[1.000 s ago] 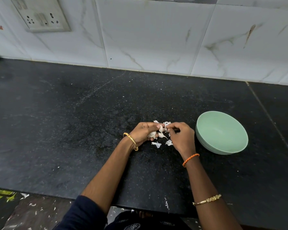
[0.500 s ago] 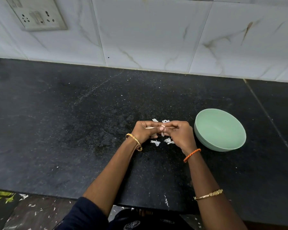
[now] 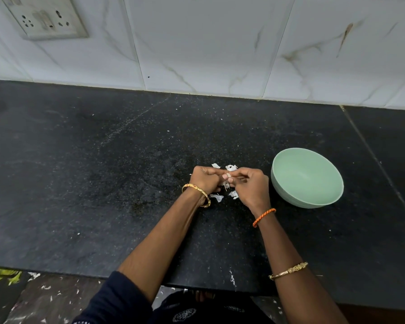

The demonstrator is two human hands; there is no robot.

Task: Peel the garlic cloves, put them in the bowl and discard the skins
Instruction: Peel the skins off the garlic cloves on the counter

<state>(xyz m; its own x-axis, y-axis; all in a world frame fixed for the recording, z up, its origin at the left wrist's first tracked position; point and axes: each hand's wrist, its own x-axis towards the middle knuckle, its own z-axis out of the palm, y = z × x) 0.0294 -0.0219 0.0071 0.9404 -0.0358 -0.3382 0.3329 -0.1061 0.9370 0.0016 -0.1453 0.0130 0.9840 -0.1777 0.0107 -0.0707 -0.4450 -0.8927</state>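
My left hand (image 3: 206, 180) and my right hand (image 3: 249, 187) meet over the black counter, fingertips together. Between them they pinch a small pale garlic clove (image 3: 227, 177), mostly hidden by the fingers. White garlic skins (image 3: 217, 197) lie scattered on the counter under and behind both hands. A pale green bowl (image 3: 288, 183) stands just right of my right hand; I see nothing inside it.
The black stone counter (image 3: 103, 183) runs wide to the left and has a seam at the right. A white tiled wall with a socket plate (image 3: 45, 18) backs it. The counter's front edge is near my body, with a littered floor below.
The hands closed together so the clove is more hidden between the fingertips. The view shifted slightly; the bowl and the skins on the counter stayed put.
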